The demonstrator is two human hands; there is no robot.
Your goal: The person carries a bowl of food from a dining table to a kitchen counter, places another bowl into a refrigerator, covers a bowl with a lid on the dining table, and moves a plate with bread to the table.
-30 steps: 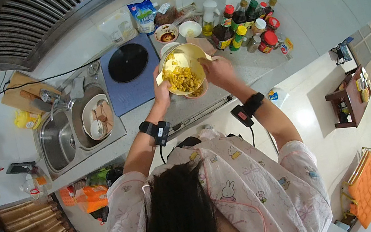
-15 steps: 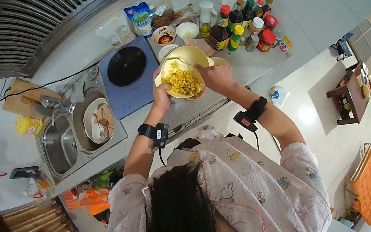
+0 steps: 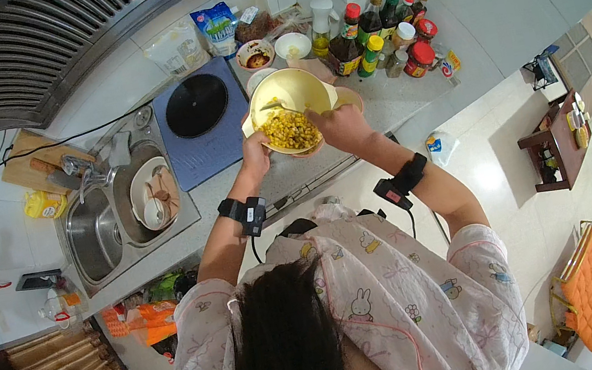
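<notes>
A pale yellow bowl [image 3: 298, 83] with side handles is tilted toward me at the counter edge. Yellow corn kernels [image 3: 291, 132], mixed with darker bits, gather on its near side. My left hand [image 3: 256, 154] grips the bowl by its left handle and rim. Closed around the handle of a metal spoon [image 3: 273, 107], my right hand [image 3: 341, 128] is over the bowl's right side. The spoon's head reaches into the bowl above the corn; my fingers hide the handle's end.
Left of the bowl lies a blue induction cooker [image 3: 176, 158], then a double sink [image 3: 96, 240] holding a white basin [image 3: 139, 189]. Small bowls [image 3: 293, 45] stand behind. Sauce bottles and jars [image 3: 371, 54] crowd the back right, beside an oil jug [image 3: 320, 26].
The spoon and my right hand have shifted slightly within the bowl, and the corn is rearranged. My left hand keeps its grip. The whole view has moved slightly.
</notes>
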